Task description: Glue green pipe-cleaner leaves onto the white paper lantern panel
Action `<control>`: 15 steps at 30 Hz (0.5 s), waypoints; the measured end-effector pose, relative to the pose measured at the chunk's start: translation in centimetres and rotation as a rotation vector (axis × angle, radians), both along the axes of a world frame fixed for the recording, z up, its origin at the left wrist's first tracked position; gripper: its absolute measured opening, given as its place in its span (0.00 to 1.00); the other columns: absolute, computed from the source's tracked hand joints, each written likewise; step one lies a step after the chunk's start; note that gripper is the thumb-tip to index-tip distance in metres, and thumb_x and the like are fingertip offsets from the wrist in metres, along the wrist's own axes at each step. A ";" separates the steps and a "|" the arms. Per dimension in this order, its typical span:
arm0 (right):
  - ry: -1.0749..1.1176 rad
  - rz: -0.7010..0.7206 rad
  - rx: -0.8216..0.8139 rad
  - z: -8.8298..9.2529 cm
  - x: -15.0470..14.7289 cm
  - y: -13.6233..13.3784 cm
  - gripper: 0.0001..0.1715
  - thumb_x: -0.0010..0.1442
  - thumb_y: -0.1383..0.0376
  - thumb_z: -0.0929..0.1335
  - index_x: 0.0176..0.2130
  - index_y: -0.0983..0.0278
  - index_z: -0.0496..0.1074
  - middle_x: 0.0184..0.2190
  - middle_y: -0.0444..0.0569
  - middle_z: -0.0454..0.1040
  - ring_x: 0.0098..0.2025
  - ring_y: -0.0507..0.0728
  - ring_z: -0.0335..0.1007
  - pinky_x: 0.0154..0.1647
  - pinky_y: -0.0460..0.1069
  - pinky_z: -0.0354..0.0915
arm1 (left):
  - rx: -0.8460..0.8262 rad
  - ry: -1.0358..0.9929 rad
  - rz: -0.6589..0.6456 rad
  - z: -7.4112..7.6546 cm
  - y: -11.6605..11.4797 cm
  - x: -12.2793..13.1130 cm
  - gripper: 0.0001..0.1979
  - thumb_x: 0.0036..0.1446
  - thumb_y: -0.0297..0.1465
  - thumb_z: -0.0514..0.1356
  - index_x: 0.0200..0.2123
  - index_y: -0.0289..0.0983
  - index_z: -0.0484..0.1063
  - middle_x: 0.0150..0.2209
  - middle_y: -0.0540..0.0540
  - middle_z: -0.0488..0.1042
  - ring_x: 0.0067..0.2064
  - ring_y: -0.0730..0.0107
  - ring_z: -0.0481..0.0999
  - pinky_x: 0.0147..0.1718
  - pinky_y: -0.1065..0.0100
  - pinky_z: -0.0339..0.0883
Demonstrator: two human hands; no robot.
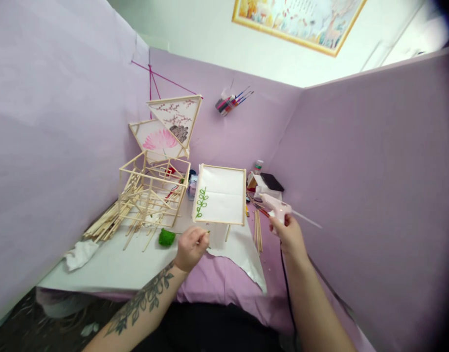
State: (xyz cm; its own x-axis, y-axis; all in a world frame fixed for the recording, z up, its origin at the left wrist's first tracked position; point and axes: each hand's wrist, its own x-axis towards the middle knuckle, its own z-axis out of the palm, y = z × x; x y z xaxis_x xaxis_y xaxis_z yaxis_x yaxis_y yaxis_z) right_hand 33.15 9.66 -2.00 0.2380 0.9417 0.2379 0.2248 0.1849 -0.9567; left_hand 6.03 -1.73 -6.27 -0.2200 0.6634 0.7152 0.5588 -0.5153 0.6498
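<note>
Framed paper panel (220, 194): one green leaf sprig laid, remainder blank. Green yarn strand (195, 233) is pinched in left hand (190, 248); glue gun (276, 206) is clasped in right hand (288, 232).

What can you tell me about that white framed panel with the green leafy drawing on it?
The white panel is a rectangle of pale paper or cloth stretched in a thin light-wood stick frame. A green leafy sprig runs up its lower left part; the rest is blank. It stands tilted on the table, with a stick leg showing below its lower edge. The left hand is just below its bottom edge, holding a thin stick.
</note>
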 end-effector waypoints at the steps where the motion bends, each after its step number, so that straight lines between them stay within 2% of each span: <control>1: 0.068 0.047 0.027 1.1 -0.8 -0.8 0.20 0.43 0.58 0.72 0.36 0.66 0.70 0.19 0.43 0.70 0.20 0.53 0.66 0.19 0.47 0.61 | 0.129 0.032 0.101 -0.1 0.0 -0.3 0.07 0.56 0.30 0.57 0.30 0.37 0.74 0.28 0.47 0.73 0.32 0.69 0.71 0.36 0.67 0.66; 2: 0.122 0.110 0.049 2.2 -1.8 -1.7 0.19 0.43 0.59 0.72 0.35 0.66 0.70 0.19 0.42 0.70 0.20 0.52 0.66 0.20 0.46 0.62 | 0.225 0.057 0.186 -0.1 0.0 -0.5 0.06 0.56 0.29 0.57 0.31 0.37 0.74 0.29 0.47 0.72 0.33 0.69 0.71 0.37 0.67 0.67; 4: 0.218 0.210 0.053 3.8 -4.1 -3.4 0.18 0.44 0.58 0.72 0.33 0.65 0.69 0.19 0.43 0.71 0.20 0.53 0.67 0.22 0.47 0.65 | 0.304 0.078 0.309 0.0 0.1 -0.9 0.06 0.56 0.28 0.58 0.33 0.38 0.75 0.33 0.46 0.71 0.37 0.69 0.71 0.38 0.66 0.67; 8: 0.189 0.473 -0.049 5.1 -9.0 -5.5 0.16 0.50 0.54 0.69 0.27 0.65 0.67 0.16 0.44 0.69 0.17 0.50 0.63 0.17 0.45 0.60 | 0.296 0.127 0.417 0.3 0.3 -1.0 0.06 0.56 0.30 0.59 0.33 0.38 0.77 0.42 0.43 0.67 0.45 0.63 0.69 0.41 0.62 0.66; 12: 0.188 0.521 -0.056 5.2 -12.5 -5.2 0.16 0.50 0.55 0.69 0.27 0.66 0.69 0.16 0.44 0.69 0.16 0.49 0.60 0.16 0.43 0.55 | 0.273 0.136 0.412 0.6 0.1 -0.8 0.07 0.57 0.30 0.58 0.32 0.38 0.77 0.47 0.42 0.67 0.49 0.60 0.67 0.45 0.59 0.66; 15: 0.216 0.505 -0.046 4.9 -13.3 -4.5 0.16 0.49 0.55 0.70 0.28 0.67 0.70 0.16 0.45 0.69 0.17 0.50 0.61 0.16 0.44 0.56 | 0.259 0.131 0.409 0.8 -0.1 -0.8 0.07 0.57 0.30 0.58 0.32 0.37 0.76 0.46 0.42 0.67 0.49 0.61 0.68 0.45 0.58 0.66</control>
State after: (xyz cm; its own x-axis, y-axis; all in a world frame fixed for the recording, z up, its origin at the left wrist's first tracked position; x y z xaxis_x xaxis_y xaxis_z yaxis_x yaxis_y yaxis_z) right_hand 19.81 5.18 2.88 -0.2068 0.9598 0.1898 -0.0836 0.1759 -0.9808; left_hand 5.26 -1.83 -5.49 -0.3220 0.3387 0.8841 0.8170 -0.3723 0.4403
